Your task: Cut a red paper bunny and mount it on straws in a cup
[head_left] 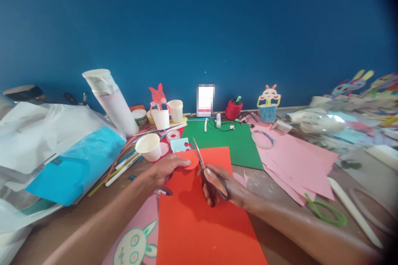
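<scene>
My left hand (169, 169) pinches a small orange-red paper piece (192, 160) with a rounded edge, thumb on top. In my right hand (216, 184) is a pair of scissors (200, 155) with dark handles, its blades pointing up and away, close to the right side of that piece. Under both hands lies a large orange-red sheet (208, 232). A light blue paper scrap (180, 145) with cut-out curves is just beyond my left hand. At the lower left, a rabbit face (134, 246) is drawn in green on pink paper.
White paper cups (148, 148), a tape roll (173, 135) and pens stand or lie left of centre. A green sheet (245, 149) is behind, pink sheets (298, 157) to the right. A tall flask (112, 103) and plastic bags (56, 128) crowd the left; a blue wall closes the back.
</scene>
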Motion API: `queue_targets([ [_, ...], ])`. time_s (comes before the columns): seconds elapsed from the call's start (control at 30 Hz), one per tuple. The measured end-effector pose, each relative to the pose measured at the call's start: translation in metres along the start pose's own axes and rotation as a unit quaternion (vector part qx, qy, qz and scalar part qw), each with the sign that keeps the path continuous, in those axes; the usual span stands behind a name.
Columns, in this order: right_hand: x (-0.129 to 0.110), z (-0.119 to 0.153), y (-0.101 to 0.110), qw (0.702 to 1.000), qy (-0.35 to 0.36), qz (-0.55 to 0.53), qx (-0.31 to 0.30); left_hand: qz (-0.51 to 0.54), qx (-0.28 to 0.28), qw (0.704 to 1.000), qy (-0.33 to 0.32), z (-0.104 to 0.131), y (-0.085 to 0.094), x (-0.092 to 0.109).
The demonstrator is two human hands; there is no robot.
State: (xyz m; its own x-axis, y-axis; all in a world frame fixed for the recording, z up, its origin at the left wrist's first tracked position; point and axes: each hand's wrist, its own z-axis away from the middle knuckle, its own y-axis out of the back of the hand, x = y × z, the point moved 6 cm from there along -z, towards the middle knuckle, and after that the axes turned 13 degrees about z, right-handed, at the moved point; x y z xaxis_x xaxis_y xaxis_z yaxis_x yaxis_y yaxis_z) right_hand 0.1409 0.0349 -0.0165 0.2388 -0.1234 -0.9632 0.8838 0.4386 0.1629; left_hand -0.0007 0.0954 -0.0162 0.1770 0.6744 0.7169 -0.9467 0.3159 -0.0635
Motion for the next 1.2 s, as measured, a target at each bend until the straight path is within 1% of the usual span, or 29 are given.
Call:
queue_targets([
  [0.2, -0.0023, 0.0016, 0.0002, 1.0, 0.001, -0.008, 0.001, -0.001, 0.004, 1.0, 0.009, 0.0013, 0.0002, 0.0004],
  [0.43, 0.0, 0.0015, -0.0001, 1.0, 0.003, -0.013, 0.006, 0.0, -0.008, 1.0, 0.009, 0.0011, 0.0, -0.0001],
  [0.6, -0.0011, 0.0015, -0.0002, 1.0, -0.005, -0.025, 0.005, 0.0, 0.006, 1.0, 0.009, 0.0001, 0.0016, -0.0006],
  [0.77, -0.0021, 0.0017, 0.0004, 1.0, -0.004, -0.022, 0.007, -0.003, -0.007, 1.0, 0.013, 0.001, -0.0004, 0.0001],
  [0.9, -0.0019, 0.0019, 0.0002, 1.0, 0.003, -0.016, 0.005, 0.001, 0.002, 1.0, 0.017, 0.0011, 0.0006, -0.0008],
  [1.1, -0.0034, 0.0021, 0.0011, 1.0, 0.01, -0.017, 0.006, 0.025, -0.03, 0.999, -0.004, 0.0001, -0.003, 0.0001],
  [1.2, -0.003, 0.002, 0.0017, 1.0, 0.005, -0.016, 0.007, 0.021, -0.037, 0.999, 0.001, 0.0002, -0.003, -0.0003],
])
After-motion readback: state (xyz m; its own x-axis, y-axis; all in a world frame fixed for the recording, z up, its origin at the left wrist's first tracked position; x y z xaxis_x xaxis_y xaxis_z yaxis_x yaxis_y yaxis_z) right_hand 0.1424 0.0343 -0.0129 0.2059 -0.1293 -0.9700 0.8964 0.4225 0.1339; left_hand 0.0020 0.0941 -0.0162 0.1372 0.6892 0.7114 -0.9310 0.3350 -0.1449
